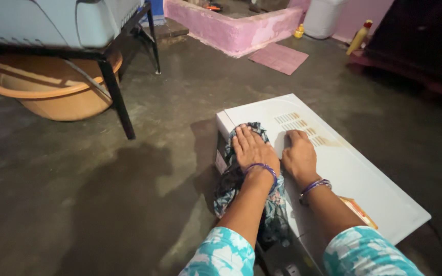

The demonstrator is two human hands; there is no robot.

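Note:
A white box-shaped appliance point(354, 174) with vent slots on its top lies on the dark concrete floor. My left hand point(253, 150) rests flat on a patterned blue-grey cloth point(231, 179) draped over the appliance's left edge. Beside it, my right hand point(298, 155) is laid palm-down on the bare white top, near the vent slots. Both wrists wear purple bangles, and the sleeves are turquoise with a white print.
A large tan plastic tub point(52, 84) sits under a black metal stand point(116, 99) at the far left. Behind are a low pink wall point(236, 28), a pink mat point(278, 57), a white container point(322, 18) and a yellow bottle point(359, 37).

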